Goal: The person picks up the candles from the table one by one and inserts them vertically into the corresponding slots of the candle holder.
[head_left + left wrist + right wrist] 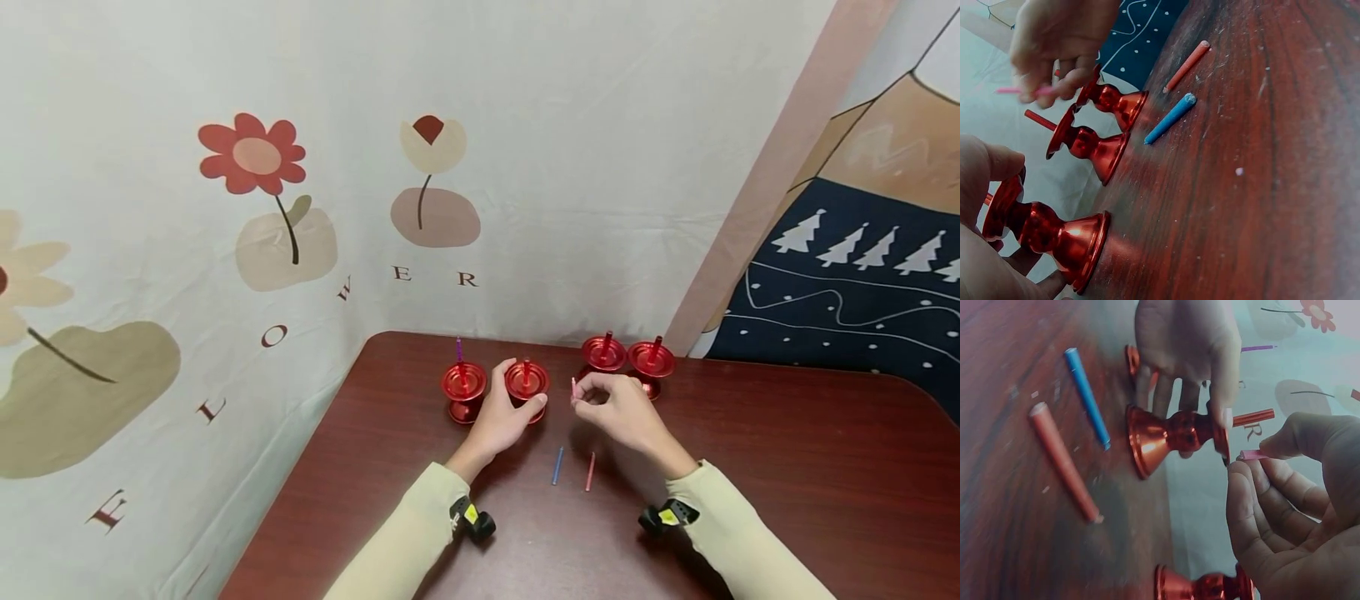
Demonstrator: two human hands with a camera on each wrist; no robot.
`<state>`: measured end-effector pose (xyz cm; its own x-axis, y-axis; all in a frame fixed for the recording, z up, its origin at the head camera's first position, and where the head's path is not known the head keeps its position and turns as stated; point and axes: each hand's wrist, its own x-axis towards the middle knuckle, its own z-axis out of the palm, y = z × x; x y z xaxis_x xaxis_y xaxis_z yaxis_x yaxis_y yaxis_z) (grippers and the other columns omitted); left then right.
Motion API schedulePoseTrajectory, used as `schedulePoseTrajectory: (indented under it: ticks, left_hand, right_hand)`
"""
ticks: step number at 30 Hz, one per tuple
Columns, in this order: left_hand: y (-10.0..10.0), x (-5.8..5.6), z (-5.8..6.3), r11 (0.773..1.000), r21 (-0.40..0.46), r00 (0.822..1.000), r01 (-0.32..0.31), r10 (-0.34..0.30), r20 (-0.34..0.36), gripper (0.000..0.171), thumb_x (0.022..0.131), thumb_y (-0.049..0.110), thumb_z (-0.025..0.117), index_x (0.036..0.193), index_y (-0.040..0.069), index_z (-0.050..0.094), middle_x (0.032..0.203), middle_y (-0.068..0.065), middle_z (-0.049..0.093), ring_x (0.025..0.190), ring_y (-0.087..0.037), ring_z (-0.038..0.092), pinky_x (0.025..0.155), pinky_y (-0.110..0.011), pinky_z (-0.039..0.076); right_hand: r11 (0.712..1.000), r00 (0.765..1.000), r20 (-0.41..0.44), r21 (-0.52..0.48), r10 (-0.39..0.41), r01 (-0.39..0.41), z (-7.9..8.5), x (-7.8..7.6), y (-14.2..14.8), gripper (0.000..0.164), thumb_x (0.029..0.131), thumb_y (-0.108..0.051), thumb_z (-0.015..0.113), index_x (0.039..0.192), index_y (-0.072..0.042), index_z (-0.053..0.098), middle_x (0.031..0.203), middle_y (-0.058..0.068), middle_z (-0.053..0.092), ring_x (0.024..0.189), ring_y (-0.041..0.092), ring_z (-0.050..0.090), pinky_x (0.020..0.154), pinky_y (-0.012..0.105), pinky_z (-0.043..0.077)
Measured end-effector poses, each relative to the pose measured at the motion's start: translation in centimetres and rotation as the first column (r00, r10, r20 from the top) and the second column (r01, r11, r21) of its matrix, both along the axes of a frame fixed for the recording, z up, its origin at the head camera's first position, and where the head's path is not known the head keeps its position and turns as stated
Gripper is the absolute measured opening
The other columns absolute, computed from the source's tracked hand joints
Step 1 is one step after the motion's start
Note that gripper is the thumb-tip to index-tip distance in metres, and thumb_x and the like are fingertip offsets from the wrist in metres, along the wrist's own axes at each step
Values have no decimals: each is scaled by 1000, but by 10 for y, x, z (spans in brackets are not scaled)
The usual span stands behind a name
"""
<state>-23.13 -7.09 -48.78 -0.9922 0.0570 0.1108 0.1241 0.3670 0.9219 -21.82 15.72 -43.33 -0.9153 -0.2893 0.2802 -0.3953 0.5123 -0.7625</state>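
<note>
My left hand [497,421] grips a shiny red metal candle holder [527,382] by its dish, thumb on the near side and fingers around the far side. The holder stands upright on the table, a red tube rising from its middle. To its right, my right hand [622,410] pinches a thin pink candle [1251,454] between thumb and fingertips, apart from the holder's tube. Left of the gripped holder stands another red candle holder [464,383] with a purple candle [459,350] upright in it. A blue candle [557,467] and a red candle [590,472] lie nearer me.
Two more red candle holders [603,353] stand side by side behind my right hand, near the table's back edge. The dark reddish wooden table [787,467] meets a pale cloth wall [570,167] printed with flowers and letters. At right hangs a dark blue tree-patterned panel [855,292].
</note>
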Motion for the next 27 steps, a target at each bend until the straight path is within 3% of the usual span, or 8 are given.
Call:
schedulePoseTrajectory:
  ticks: [4,8,18,27]
  left_hand:
    - [-1,-10,-23,1000,10,1000,-1,1,-1,88,96,38,83,165,16,34,154,-23,58,144,-37,56,120,-60,41]
    - [-3,-15,-34,1000,0,1000,-4,4,-8,88,96,38,83,166,19,33,153,-23,59,143,-36,57,119,-60,43]
    - [-5,-10,-34,1000,-2,1000,13,-13,-14,86,97,35,82,166,18,33,152,-19,61,142,-31,59,120,-56,43]
    - [-6,-13,-40,999,21,1000,28,-27,-12,88,97,37,82,167,19,32,152,-17,62,140,-30,60,119,-57,44]
  right_hand:
    - [998,998,-61,-59,14,-18,3,-7,-11,11,88,-1,80,93,-10,76,87,-3,75,78,12,71,73,25,58]
    - [992,994,-105,-119,17,-30,9,-14,-23,13,88,3,81,95,-8,76,89,-1,77,79,12,73,74,24,59]
    - [982,985,-166,-186,-56,24,27,-23,-48,5,94,-9,83,98,-7,81,94,2,81,80,17,74,72,22,55]
    - [983,976,-212,-185,-45,5,27,-27,-63,6,94,-5,83,100,-4,83,101,7,82,80,16,76,71,22,56]
